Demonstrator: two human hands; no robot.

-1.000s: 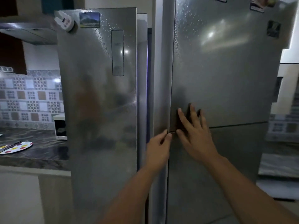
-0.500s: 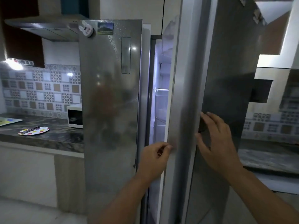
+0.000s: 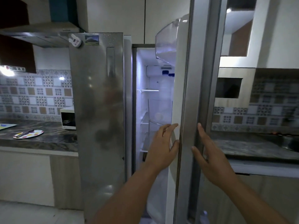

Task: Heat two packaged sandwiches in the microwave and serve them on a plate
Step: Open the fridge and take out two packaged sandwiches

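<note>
Both hands bracket the fridge door (image 3: 186, 94) edge to swing it wide: left hand (image 3: 163, 143) & right hand (image 3: 210, 152) grips released, flat; sandwiches not visible, plate (image 3: 29, 134) near worktop (image 3: 53, 141) front edge.

A home kitchen, apparently: steel fridge (image 3: 98, 110), microwave (image 3: 68, 118) on a marble counter (image 3: 48, 139), patterned tile backsplash (image 3: 35, 92).

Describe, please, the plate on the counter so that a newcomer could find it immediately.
Start at the tall steel fridge and look left along the dark marbled counter, past the small white microwave beside the fridge. The plate lies flat near the counter's front edge. It is white with yellow and red spots and has a dark utensil resting across it, unlike the yellow-and-blue sheet farther left.
</note>
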